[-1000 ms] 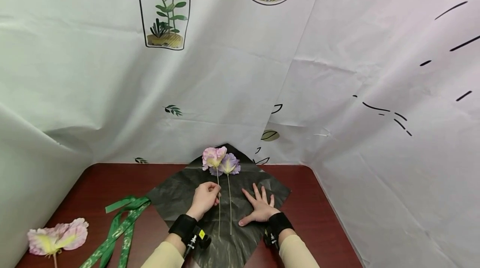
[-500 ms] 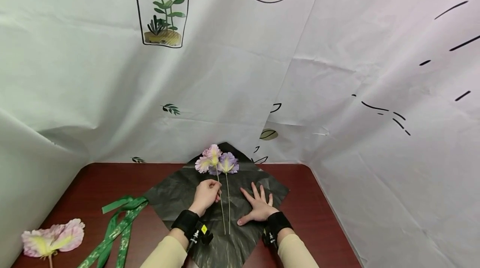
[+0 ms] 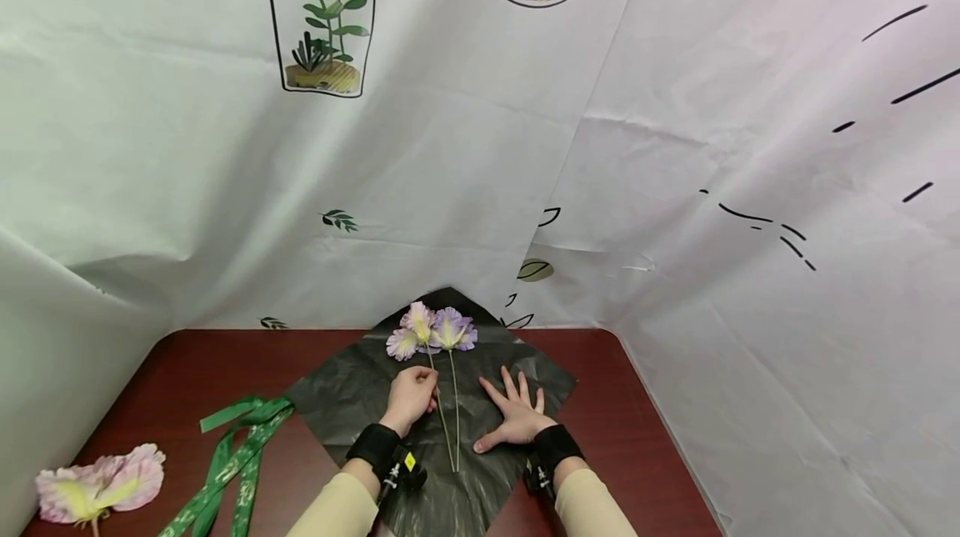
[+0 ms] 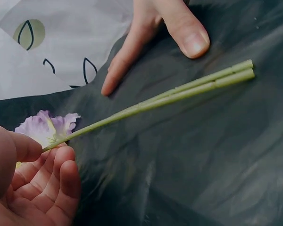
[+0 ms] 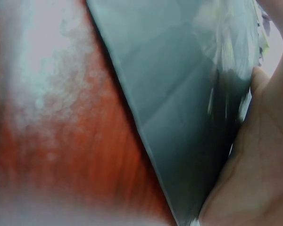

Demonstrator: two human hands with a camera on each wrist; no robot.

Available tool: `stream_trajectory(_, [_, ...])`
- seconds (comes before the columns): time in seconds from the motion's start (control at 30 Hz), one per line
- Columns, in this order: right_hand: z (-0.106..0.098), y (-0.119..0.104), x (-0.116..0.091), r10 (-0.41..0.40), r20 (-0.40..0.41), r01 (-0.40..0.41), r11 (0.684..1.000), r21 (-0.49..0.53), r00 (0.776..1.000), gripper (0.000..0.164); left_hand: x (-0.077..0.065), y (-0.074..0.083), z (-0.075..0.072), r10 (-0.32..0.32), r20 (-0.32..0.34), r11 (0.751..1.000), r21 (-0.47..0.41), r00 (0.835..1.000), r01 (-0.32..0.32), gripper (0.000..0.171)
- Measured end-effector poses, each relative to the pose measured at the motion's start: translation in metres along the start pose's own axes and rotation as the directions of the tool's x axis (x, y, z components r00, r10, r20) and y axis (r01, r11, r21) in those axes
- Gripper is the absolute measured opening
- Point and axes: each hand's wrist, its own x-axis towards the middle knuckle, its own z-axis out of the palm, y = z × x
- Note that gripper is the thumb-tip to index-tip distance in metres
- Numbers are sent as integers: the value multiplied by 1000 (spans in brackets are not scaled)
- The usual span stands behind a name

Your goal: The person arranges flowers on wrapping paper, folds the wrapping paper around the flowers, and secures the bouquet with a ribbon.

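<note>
My left hand (image 3: 410,397) pinches the stem of a pink-and-yellow flower (image 3: 416,323) between thumb and fingers. Beside it a purple flower (image 3: 452,328) lies on a square sheet of black wrapping paper (image 3: 337,395), its bloom touching the pink one. In the left wrist view the two green stems (image 4: 188,89) run close together, their cut ends side by side. To the right of the stems, my right hand (image 3: 516,420) rests on the paper with fingers spread. The right wrist view shows the paper's edge (image 5: 146,132) near that palm, partly blurred.
Another pink flower (image 3: 105,483) lies at the table's left front. Between it and the paper is a crumpled green patterned ribbon (image 3: 243,454). A white printed cloth (image 3: 450,145) hangs behind the reddish-brown table (image 3: 225,358), with more white cloth along both sides.
The pink flower has turned in my left fingers: its bloom has tipped left and its stem's lower end has swung right to the purple flower's stem. My right hand stays put.
</note>
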Motion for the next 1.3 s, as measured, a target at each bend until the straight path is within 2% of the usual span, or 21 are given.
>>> stream_trajectory(0.2, [0,0,0,-6,1,6,1000,-2,1000,130,0,-3,-1,-12,-24,1000,4,1000,12,26])
stream_trajectory(0.33, [1,0,1,-2,2,2,1000,-5,1000,131,-1,1,-2,-36,-34,999,30,999,38,31])
stream_trajectory(0.43, [2,0,2,-1,1,1,1000,-7,1000,132,-8,12,-4,-27,-34,998,54,999,29,36])
stream_trajectory(0.53, [2,0,2,-2,-1,2,1000,-7,1000,132,-21,31,-6,17,-24,998,65,1000,-15,43])
stream_trajectory(0.6, [1,-1,2,-2,0,2,1000,-7,1000,132,-26,36,-7,56,-19,996,73,998,-55,46])
stream_trajectory(0.7, [1,-1,2,-4,-1,4,1000,-4,1000,132,-23,28,-6,74,-24,994,83,997,-72,47])
stream_trajectory(0.83, [0,-1,2,-7,-3,7,1000,0,1000,132,-10,7,-6,28,-42,998,65,999,-25,49])
stream_trajectory(0.93, [0,-1,2,-8,-2,8,1000,-2,1000,132,-6,-1,-6,-6,-54,998,59,999,9,50])
stream_trajectory(1.1, [1,0,1,-7,-4,7,1000,-5,1000,132,-6,0,-6,-39,-71,996,78,997,44,46])
stream_trajectory(1.27, [1,1,0,-5,-6,5,1000,-10,1000,132,-7,1,-5,-36,-77,996,84,996,42,44])
stream_trajectory(1.3, [1,1,0,-4,-6,4,1000,-11,1000,132,-9,2,-5,-20,-75,995,92,997,27,44])
